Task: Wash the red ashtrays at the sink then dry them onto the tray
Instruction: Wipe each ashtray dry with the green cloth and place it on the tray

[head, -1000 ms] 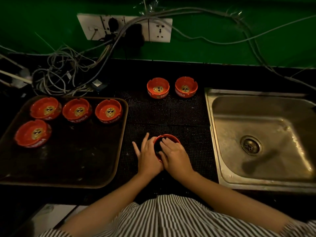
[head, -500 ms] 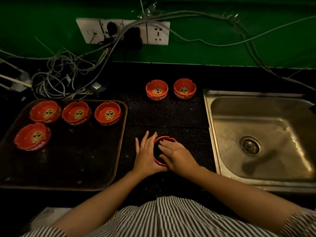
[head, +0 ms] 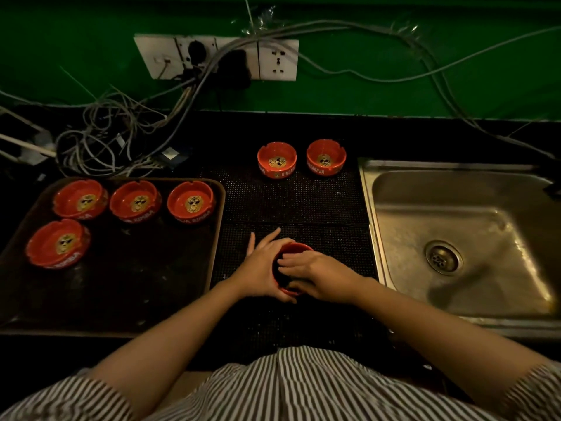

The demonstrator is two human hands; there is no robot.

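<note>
A red ashtray (head: pixel 299 246) sits on the black dotted mat (head: pixel 303 205) between the tray and the sink. My left hand (head: pixel 261 268) grips its left side, thumb round the near rim. My right hand (head: pixel 318 275) lies over it with straight fingers reaching into the bowl, which looks dark inside. Two more red ashtrays (head: pixel 277 159) (head: pixel 326 156) stand at the back of the mat. Several red ashtrays, such as one at the tray's back right (head: pixel 191 202) and one at its front left (head: pixel 57 243), sit on the dark tray (head: pixel 217 238) to the left.
The steel sink (head: pixel 368 208) with its drain (head: pixel 443 256) lies to the right. A tangle of cables (head: pixel 100 147) lies behind the tray, under a wall socket strip (head: pixel 218 56). More cables run along the green wall.
My left hand has closed round the ashtray's side, its fingers less spread. My right hand has slid left across the bowl. The ashtray stays on the mat.
</note>
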